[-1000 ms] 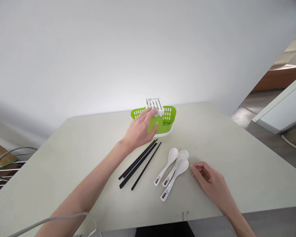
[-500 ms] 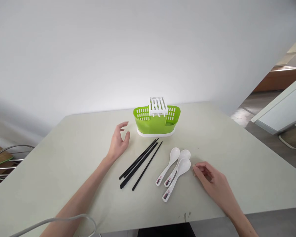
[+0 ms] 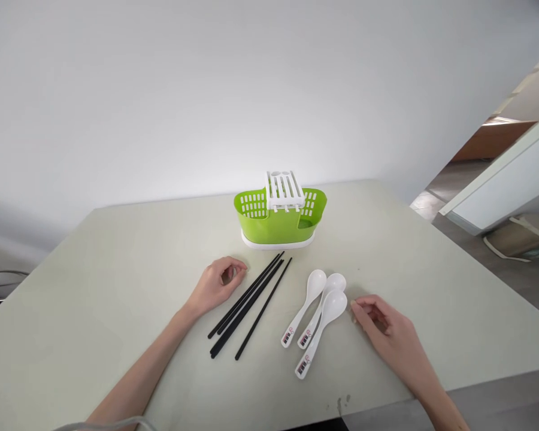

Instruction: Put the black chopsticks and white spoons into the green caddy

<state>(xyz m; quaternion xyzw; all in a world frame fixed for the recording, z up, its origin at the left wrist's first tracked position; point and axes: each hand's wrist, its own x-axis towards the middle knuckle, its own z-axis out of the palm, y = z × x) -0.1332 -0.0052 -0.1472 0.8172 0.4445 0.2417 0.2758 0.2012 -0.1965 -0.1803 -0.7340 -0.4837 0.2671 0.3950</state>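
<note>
My left hand [image 3: 217, 284] rests on the table just left of several black chopsticks [image 3: 248, 304], thumb and fingertips together in a loop with nothing in it. To the right of three white spoons [image 3: 327, 311] lies my right hand [image 3: 388, 332], its fingers curled in against the thumb and no object visible in them. The spoons overlap in part, bowls away from me, with printed marks on their handles. Behind the chopsticks stands a green cutlery basket [image 3: 273, 230] with a white slotted rack [image 3: 284, 190] on top and a white base.
The pale table [image 3: 130, 257] reaches back to a white wall [image 3: 251, 90]. A grey cable [image 3: 117, 424] crosses my left forearm at the bottom edge. To the right, beyond the table, are the floor and a white panel [image 3: 507, 173].
My left hand has moved down from beside the basket toward the chopsticks, and its fingers have closed. The view has shifted slightly. My right hand stays by the spoons.
</note>
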